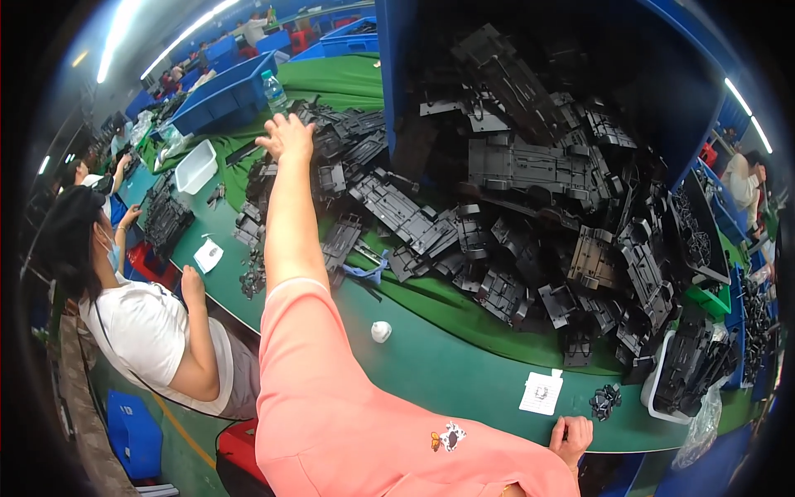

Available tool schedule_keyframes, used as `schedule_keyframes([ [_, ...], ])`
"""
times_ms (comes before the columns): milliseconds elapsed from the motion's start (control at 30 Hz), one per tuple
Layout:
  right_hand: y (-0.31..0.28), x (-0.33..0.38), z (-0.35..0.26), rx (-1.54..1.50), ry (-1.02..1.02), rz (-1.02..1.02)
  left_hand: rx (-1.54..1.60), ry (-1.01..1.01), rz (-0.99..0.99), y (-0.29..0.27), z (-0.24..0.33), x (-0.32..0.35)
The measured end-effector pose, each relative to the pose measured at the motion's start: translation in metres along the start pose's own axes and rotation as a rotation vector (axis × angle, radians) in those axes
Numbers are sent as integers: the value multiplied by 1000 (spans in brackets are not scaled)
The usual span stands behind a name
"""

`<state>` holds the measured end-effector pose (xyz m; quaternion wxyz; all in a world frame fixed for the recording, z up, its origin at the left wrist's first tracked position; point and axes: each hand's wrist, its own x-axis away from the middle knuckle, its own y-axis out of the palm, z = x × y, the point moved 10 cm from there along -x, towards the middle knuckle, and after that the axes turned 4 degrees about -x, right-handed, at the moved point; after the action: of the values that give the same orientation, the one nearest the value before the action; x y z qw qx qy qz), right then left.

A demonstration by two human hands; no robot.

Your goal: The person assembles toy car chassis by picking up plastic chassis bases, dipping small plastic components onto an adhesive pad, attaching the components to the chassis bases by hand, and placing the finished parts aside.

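Note:
My left arm stretches far forward, and my left hand (287, 137) is open, its fingers spread beside the heap of black plastic chassis parts (348, 132) and close to a clear water bottle (273, 89). It holds nothing that I can see. At the table's near edge rests my right hand (571, 437), its fingers curled closed; whatever they may hold is hidden. Beside it lie a white paper sheet (541, 393) and a small bunch of black parts (605, 402). A larger pile of black chassis parts (530, 166) fills a blue-walled bin ahead and spills onto the green cloth.
A small white round container (381, 331) stands on the green table (447, 398). To the right is a white tub (656, 396) of black parts. A seated co-worker (157, 331) is close on my left. Farther left are a white tray (196, 167) and a blue crate (224, 99).

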<state>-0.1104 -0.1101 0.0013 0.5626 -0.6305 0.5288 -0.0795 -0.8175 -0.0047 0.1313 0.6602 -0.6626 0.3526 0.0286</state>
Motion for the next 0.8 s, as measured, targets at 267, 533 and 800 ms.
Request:
schedule_keyframes([
  [267, 0, -3, -1, -38, -27, -3, 303, 93, 335, -20, -18, 15],
  [533, -1, -9, -2, -68, -46, 19, 758, 340, -599, 27, 66, 178],
  [800, -9, -3, -8, -110, -67, 61, 1408, -207, -574, 54, 63, 188],
])
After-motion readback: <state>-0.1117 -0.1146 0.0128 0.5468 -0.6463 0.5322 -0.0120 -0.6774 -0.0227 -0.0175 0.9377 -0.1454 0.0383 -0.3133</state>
